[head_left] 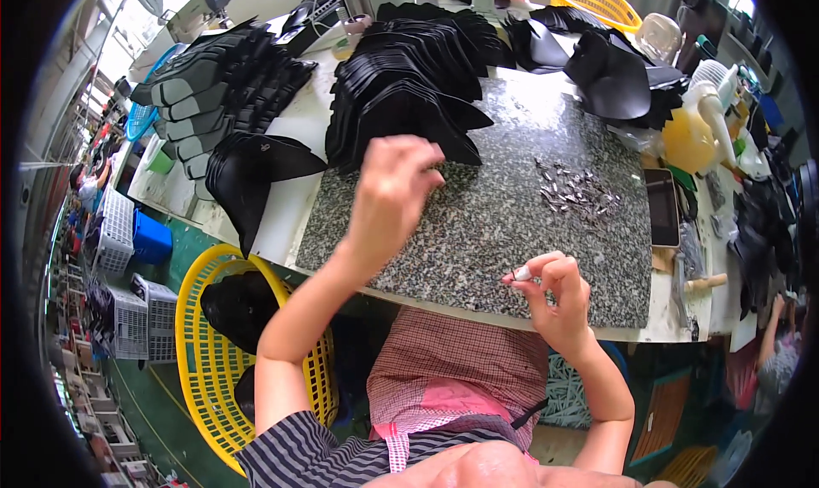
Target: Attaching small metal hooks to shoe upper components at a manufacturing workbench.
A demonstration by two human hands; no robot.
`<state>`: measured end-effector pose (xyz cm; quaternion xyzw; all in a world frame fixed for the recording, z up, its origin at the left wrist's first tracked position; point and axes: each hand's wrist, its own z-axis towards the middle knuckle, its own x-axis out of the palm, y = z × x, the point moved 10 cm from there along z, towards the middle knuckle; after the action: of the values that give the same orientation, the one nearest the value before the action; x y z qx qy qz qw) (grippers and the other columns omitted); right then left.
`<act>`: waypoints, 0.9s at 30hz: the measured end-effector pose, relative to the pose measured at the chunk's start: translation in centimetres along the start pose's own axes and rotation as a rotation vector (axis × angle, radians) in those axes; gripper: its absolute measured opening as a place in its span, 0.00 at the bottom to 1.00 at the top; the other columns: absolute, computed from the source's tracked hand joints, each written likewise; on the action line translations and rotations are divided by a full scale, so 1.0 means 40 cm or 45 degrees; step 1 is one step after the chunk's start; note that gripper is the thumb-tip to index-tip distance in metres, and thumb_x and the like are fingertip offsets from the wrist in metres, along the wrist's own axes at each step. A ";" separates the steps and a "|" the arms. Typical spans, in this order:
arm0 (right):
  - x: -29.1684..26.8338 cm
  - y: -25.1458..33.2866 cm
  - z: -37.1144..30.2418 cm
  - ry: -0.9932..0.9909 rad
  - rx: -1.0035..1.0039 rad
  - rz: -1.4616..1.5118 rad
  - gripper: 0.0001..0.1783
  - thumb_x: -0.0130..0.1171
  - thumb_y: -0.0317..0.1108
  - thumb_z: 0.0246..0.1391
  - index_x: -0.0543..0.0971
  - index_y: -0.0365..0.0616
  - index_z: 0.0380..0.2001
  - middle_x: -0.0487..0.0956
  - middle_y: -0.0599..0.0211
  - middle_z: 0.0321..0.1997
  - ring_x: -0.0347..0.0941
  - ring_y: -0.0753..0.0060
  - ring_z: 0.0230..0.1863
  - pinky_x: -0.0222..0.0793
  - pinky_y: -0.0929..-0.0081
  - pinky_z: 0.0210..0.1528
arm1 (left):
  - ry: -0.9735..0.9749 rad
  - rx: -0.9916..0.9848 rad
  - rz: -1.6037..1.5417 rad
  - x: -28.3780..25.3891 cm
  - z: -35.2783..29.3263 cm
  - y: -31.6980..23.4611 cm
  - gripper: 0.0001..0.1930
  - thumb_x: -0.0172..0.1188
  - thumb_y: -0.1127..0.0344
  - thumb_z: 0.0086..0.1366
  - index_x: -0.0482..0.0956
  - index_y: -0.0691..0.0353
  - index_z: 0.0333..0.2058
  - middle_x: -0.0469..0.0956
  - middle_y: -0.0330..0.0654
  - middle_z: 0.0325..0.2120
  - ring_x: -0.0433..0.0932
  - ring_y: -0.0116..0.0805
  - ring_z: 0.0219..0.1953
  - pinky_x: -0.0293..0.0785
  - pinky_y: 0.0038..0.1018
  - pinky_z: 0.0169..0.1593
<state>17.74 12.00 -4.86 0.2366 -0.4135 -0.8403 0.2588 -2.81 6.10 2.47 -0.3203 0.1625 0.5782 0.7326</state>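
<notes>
My left hand [392, 185] is raised over the left part of a speckled granite slab [478, 249], just in front of a long stack of black shaped pieces [409, 95]. Its fingers look bent but are smeared by motion, so I cannot tell whether they hold anything. Above the slab's front edge, my right hand [559, 296] has thumb and forefinger pinched together, with white wrapping on one finger. Whatever is between those fingertips is too small to make out. Small shiny metal pieces [576, 191] lie in a loose heap on the slab, farther away than my right hand.
Left of the slab are grey-and-black layered stacks [196, 104] and a folded black piece [247, 177]. A yellow basket [194, 343] with black pieces stands below the table's left edge. At right are a dark tablet-like device [662, 206], a wooden-handled tool [706, 281] and a yellow container [687, 138].
</notes>
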 end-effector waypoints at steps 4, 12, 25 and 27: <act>0.016 -0.002 -0.012 0.055 -0.020 -0.140 0.17 0.63 0.13 0.47 0.69 0.40 0.35 0.78 0.58 0.35 0.79 0.62 0.35 0.77 0.71 0.36 | 0.049 0.012 0.643 0.023 0.087 0.117 0.28 0.70 0.64 0.54 0.75 0.64 0.54 0.71 0.39 0.44 0.69 0.38 0.48 0.68 0.33 0.52; 0.003 -0.033 -0.020 0.178 0.032 -0.241 0.09 0.59 0.18 0.51 0.72 0.41 0.33 0.74 0.61 0.34 0.75 0.57 0.37 0.74 0.66 0.38 | 0.210 0.032 0.766 0.096 0.142 0.197 0.24 0.71 0.62 0.51 0.75 0.60 0.46 0.73 0.45 0.39 0.71 0.47 0.48 0.67 0.40 0.51; -0.094 -0.028 -0.088 0.008 0.098 -0.226 0.08 0.60 0.18 0.53 0.74 0.39 0.35 0.76 0.65 0.37 0.77 0.66 0.37 0.76 0.72 0.40 | 0.374 -0.175 -0.105 0.062 0.120 0.043 0.13 0.69 0.76 0.52 0.71 0.66 0.31 0.70 0.43 0.24 0.70 0.34 0.29 0.66 0.31 0.34; -0.107 0.005 -0.083 -0.042 0.041 -0.200 0.09 0.61 0.17 0.53 0.75 0.40 0.36 0.77 0.63 0.37 0.77 0.67 0.36 0.76 0.72 0.40 | 0.461 -0.439 -0.590 0.083 0.082 -0.001 0.11 0.68 0.79 0.52 0.72 0.69 0.28 0.73 0.37 0.21 0.70 0.20 0.27 0.68 0.23 0.32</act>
<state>23.04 12.69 -5.73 0.2585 -0.4115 -0.8550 0.1813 -2.28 10.74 2.89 -0.5654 0.1128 0.3488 0.7389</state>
